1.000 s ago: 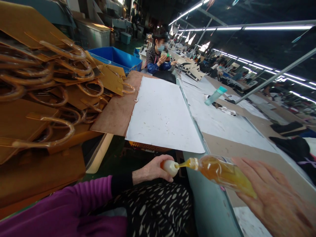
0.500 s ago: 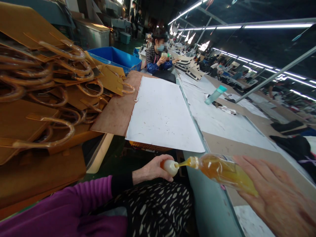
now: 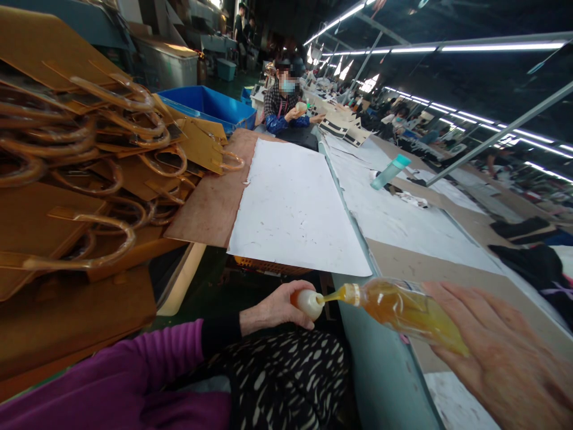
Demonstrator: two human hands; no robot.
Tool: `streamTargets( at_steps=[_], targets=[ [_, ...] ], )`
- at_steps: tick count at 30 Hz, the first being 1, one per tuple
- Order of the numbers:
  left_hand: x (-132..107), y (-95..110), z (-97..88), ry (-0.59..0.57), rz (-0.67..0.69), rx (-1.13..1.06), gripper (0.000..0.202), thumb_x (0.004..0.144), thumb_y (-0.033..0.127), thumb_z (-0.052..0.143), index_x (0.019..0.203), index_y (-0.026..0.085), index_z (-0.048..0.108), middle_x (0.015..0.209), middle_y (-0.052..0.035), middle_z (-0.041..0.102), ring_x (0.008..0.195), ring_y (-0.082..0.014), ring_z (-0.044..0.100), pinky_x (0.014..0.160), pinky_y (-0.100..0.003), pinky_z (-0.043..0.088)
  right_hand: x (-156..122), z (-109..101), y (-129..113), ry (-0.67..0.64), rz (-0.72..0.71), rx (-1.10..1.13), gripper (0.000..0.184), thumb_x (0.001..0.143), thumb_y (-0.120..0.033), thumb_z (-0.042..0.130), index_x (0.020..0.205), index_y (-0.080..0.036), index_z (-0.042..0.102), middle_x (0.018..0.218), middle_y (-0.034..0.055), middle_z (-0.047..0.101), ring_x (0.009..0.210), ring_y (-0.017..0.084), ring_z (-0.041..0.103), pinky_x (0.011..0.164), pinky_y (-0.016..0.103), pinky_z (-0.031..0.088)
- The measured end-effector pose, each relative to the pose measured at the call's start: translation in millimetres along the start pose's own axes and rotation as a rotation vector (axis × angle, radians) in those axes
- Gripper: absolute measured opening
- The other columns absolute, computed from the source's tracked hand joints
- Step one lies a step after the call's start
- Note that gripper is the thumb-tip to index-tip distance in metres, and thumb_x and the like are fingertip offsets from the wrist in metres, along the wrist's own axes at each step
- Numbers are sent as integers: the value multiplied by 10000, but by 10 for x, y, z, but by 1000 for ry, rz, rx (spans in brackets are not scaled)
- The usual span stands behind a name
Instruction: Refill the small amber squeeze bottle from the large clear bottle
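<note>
In right hand [image 3: 496, 343], clear bottle [image 3: 400, 307]

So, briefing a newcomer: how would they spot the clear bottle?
Find the white sheet. Off its near right corner, the right hand holds the clear bottle. Its clear, amber-filled body differs from the white-topped container in the left hand.

Single head-worn view, facing forward and down from above the wearer's lap [image 3: 286, 376], along the left edge of the long tabletop [image 3: 416, 264]. The right hand [image 3: 496, 343] lies nearest the lens, the left hand [image 3: 280, 307] farther; the tabletop's far end, well back.
</note>
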State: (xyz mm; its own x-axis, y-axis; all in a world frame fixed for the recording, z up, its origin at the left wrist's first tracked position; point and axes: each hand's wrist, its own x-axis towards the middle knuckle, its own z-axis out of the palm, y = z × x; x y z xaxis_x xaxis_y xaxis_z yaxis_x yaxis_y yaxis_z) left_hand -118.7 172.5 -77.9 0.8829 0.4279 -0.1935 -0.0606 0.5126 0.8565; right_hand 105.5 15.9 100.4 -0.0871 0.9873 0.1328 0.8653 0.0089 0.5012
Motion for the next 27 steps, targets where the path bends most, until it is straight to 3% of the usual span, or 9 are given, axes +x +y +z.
streamTargets(
  at_steps=[4,9,22,27],
  targets=[
    [6,-26,-8,-3,5,-4,658,445,141,834,1042,159,558,831,-6,596,794,-165,560,721,-274,423,-3,68,81,48,-77,-44,525,861,-558,306,1199,-220,523,1131,75,573,1050,301,496,909,486,420],
    [21,-65,-27,-3,5,4,663,458,116,827,1060,168,555,851,-12,608,809,-167,565,728,-275,429,10,57,76,79,-82,-65,494,876,-510,296,1190,-200,518,1110,88,566,1040,301,493,905,495,417],
    [17,-36,-17,-21,0,-30,660,442,155,845,1034,162,554,822,-9,601,783,-169,569,717,-284,435,-62,143,134,28,-46,-29,559,836,-585,340,1208,-216,534,1148,77,576,1064,305,499,918,491,425],
    [15,-56,-28,-27,12,-8,640,473,141,832,1048,170,553,852,-15,607,813,-173,574,734,-283,437,18,-6,-20,21,17,-13,538,886,-510,254,1185,-169,543,1135,103,568,1083,309,480,935,499,412]
  ],
)
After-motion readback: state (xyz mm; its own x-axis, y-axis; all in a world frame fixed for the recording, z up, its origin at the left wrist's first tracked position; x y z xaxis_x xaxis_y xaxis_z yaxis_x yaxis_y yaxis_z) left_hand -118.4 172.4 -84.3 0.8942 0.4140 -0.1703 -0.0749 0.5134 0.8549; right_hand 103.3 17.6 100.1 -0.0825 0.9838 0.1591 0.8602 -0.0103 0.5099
